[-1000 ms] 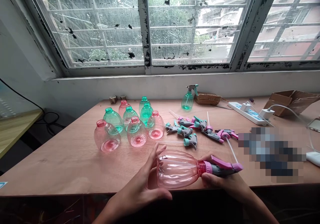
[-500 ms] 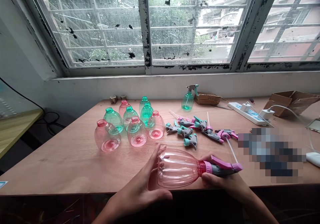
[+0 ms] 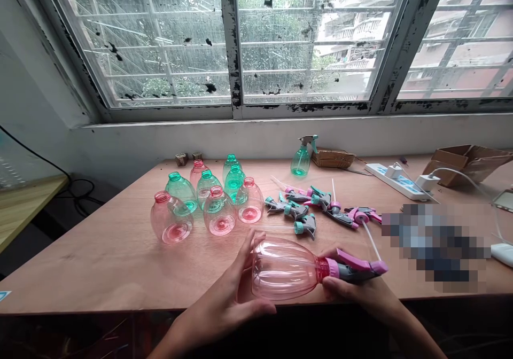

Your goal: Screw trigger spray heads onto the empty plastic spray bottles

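Note:
A clear pink spray bottle [image 3: 286,268] lies on its side in the air over the table's front edge, its base to the left. Its pink and grey trigger head [image 3: 356,265] sits on the neck and points right. My left hand [image 3: 236,284] cups the base, thumb below and fingers behind, partly hidden by the bottle. My right hand [image 3: 352,289] grips the neck and pink collar, its fingers mostly out of sight behind. Beyond the bottle lie several loose trigger heads [image 3: 306,225] in teal, pink and grey, some with white tubes.
Several open pink and green bottles [image 3: 219,215] stand at the left on the wooden table [image 3: 100,273]. An assembled green spray bottle [image 3: 300,161] is at the back beside a cardboard piece [image 3: 332,158]. A power strip [image 3: 398,181] and an open carton [image 3: 460,164] sit at the right.
Hardly anything differs. Both hands keep the same hold on the pink spray bottle, and the view has shifted very slightly.

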### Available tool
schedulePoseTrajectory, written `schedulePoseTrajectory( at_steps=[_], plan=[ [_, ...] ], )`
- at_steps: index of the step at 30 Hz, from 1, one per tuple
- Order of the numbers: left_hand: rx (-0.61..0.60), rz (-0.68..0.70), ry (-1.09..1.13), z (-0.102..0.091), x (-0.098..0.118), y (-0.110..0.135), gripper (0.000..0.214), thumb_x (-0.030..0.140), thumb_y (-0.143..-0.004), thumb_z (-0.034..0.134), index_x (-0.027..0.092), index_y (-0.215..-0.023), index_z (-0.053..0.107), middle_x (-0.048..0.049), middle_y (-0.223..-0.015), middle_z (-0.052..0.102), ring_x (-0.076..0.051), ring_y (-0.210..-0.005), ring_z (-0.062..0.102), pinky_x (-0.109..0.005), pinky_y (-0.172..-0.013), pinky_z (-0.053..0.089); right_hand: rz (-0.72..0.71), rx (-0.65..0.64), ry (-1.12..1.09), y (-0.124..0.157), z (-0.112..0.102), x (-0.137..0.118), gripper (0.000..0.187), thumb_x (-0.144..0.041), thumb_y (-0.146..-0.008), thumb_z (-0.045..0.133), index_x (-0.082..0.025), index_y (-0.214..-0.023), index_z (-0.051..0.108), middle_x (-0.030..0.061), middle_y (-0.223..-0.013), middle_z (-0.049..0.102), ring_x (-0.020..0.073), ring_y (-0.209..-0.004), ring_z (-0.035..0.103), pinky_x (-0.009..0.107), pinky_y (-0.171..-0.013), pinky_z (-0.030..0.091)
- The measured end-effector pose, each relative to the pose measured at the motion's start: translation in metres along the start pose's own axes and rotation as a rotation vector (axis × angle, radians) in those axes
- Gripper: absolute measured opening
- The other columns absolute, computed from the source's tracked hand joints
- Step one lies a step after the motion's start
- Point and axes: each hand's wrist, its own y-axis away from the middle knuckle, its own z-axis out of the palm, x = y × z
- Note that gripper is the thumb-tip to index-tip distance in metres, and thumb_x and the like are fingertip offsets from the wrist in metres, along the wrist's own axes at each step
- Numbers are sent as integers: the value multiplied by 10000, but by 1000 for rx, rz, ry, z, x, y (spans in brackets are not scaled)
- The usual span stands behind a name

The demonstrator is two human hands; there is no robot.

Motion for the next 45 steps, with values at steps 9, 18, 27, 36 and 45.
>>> schedulePoseTrajectory(
  at_steps=[9,18,27,36,45],
  plan=[
    [12,43,-66,-1,-5,-1,936,247,-949,669,381,-1614,24,-17,-1724,129,-302,-1560,207,-499,-1283,184,-3,19,4,0,2,-1,357,-478,-753,762,-242,-1005,675,-10,-661,716,246,-646,702,303,-589,583],
    [-5,-27,-86,-3,-1,-1,1009,358,-890,753,316,-1624,63,-52,-1721,144,-343,-1565,164,-528,-1285,154,-8,-43,34,0,-2,-2,343,-474,-802,735,-247,-1044,646,3,-694,732,248,-682,706,312,-619,588],
    [0,36,-93,-1,-9,0,972,275,-937,690,370,-1615,0,-22,-1725,127,-306,-1565,187,-503,-1284,160,-8,-26,54,-1,-1,-1,422,-572,-776,729,-238,-1025,662,6,-686,713,253,-663,699,324,-607,582],
    [-12,-52,-55,-4,-1,0,1014,382,-881,759,301,-1626,76,-59,-1717,162,-362,-1561,164,-533,-1280,150,-26,-42,8,-1,-2,1,349,-464,-805,745,-229,-1044,646,5,-684,728,239,-665,697,298,-607,576],
    [2,-11,-45,-2,-5,-2,994,318,-901,735,333,-1621,51,-18,-1718,162,-288,-1569,176,-462,-1294,137,-25,-31,-27,-1,-1,3,346,-460,-798,762,-232,-1033,646,1,-693,733,230,-667,692,277,-606,582]
  ],
)
